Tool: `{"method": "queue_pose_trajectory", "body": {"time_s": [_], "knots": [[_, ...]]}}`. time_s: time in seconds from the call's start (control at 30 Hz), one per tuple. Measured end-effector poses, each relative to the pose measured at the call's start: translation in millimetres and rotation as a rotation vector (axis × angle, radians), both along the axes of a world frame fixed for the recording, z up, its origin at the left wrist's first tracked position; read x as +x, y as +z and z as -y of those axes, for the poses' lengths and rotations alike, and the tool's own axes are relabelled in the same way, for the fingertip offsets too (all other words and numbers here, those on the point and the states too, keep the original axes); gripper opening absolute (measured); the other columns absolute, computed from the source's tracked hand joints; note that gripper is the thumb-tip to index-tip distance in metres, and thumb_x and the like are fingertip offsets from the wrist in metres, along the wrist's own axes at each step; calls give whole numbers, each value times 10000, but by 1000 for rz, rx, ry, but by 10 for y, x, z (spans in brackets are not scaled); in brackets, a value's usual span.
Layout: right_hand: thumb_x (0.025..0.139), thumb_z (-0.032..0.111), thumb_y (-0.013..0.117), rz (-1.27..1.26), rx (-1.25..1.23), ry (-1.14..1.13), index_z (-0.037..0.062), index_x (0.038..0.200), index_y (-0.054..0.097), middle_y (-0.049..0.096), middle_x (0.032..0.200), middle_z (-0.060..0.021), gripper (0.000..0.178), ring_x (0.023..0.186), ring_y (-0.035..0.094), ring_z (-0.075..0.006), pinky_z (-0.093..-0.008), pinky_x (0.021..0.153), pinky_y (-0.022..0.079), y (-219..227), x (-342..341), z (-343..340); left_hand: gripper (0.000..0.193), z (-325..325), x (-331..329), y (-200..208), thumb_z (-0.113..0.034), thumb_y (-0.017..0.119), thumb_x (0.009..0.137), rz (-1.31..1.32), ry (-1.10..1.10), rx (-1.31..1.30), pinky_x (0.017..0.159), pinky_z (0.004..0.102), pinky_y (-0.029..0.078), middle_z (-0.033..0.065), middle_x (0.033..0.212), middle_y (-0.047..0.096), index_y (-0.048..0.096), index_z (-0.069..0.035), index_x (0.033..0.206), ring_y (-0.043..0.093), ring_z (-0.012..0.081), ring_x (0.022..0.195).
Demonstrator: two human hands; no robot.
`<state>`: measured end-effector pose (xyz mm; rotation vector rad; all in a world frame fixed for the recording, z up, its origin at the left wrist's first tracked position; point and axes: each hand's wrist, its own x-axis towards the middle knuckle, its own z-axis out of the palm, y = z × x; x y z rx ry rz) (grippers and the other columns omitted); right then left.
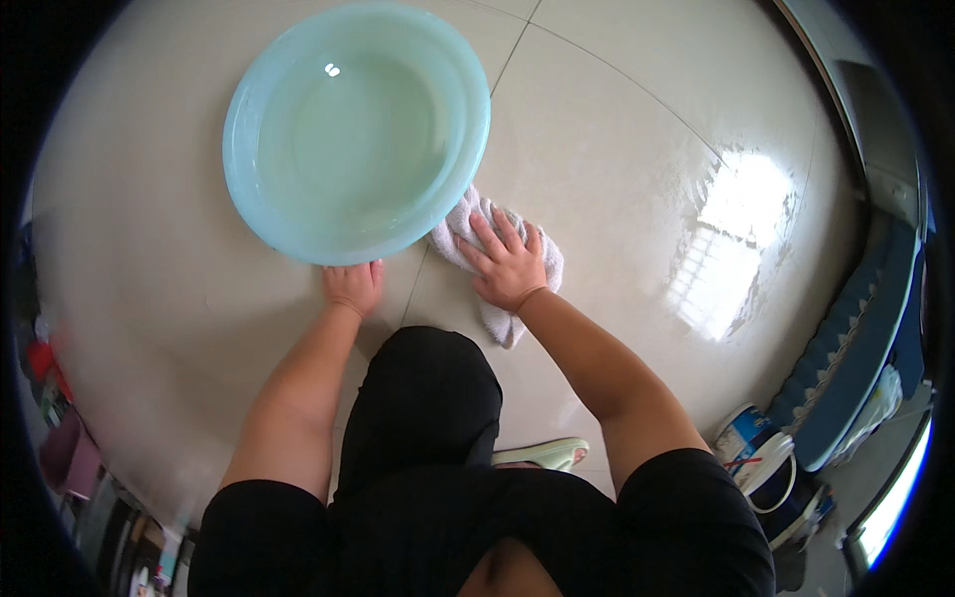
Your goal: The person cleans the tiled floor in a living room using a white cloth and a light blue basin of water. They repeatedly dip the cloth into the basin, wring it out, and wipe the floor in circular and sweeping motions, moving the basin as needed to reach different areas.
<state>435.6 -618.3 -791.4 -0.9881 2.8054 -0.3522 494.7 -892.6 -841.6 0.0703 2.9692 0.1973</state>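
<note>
A pale turquoise plastic basin (363, 124) stands on the tiled floor at the upper left, with what looks like clear water in it. Just below its near rim is my left hand (352, 287), fingers pointing forward and their tips hidden under the rim. The thumb sits slightly apart, and I cannot tell whether the hand touches the basin. To the right, my right hand (509, 265) lies flat with spread fingers on a crumpled whitish-pink towel (497, 320). One corner of the towel reaches under the basin's edge.
Glossy beige tiles (607, 149) make up the floor, with wet streaks around a bright window reflection (723, 239). A white bucket (753, 453) and a blue padded item (846, 338) stand at the right. My green slipper (545, 455) is behind the towel. Clutter with a pinkish container (72, 456) lines the left edge.
</note>
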Motion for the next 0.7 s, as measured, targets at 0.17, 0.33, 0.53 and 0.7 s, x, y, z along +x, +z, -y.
{"method": "queue_pose_trajectory", "body": {"time_s": [0.17,0.33,0.53,0.7], "knots": [[621,368,693,78,69,23,331,1227,478,297,1411,10,644,1280,290,-281,-593,933,298,-25,-96,9,451,26,-28,5,-298,500,809,-56,-12,19,989,495,279,162,1279,439,497,-71,1199,386,362,1172],[622,395,698,89,148,63,358,1228,471,293,1409,30,648,1286,279,-276,-599,928,303,-36,-195,39,440,60,34,-32,-296,519,792,-38,-44,14,966,494,314,165,1236,478,522,-73,1171,432,362,1126],[580,411,702,9,60,82,368,1192,502,311,1397,28,646,1268,313,-285,-609,856,352,-115,-165,10,437,87,-15,90,-308,539,768,42,-63,52,941,502,340,144,1211,506,546,-103,1154,461,364,1094],[553,393,706,-8,25,78,365,1171,520,324,1390,34,646,1251,340,-276,-594,854,361,-153,-179,-10,441,91,-29,112,-289,536,762,162,-99,100,945,501,336,142,1208,509,542,-112,1166,455,364,1105]]}}
